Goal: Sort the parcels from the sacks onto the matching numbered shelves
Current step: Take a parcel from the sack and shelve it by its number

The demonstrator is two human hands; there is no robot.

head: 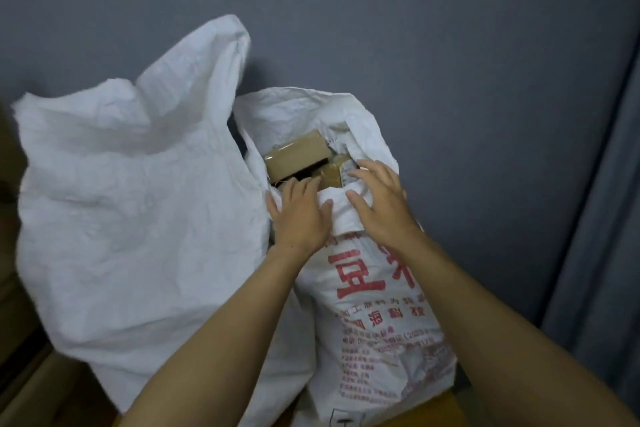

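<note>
White red-printed sack (374, 291) stood nearest, both grips at its mouth. The left grip (298, 215) dipped inside its rim, fingertips hidden, so its hold could not be told. The right grip (381, 204) lay spread, fingers loose, over the rim. Brown cardboard parcels (296, 156) sat inside that mouth. Beside it, leftward, slumped a plain white sack (138, 201).

Both bare arms reach forward and down, forearms converging so the hands sit side by side, thumbs almost meeting. Left hand (299, 215) is palm down, fingers straight and close together, tips out of sight, thumb stuck out to the right. Right hand (381, 204) is palm down too, fingers spread and lightly bent, thumb angled inward
</note>
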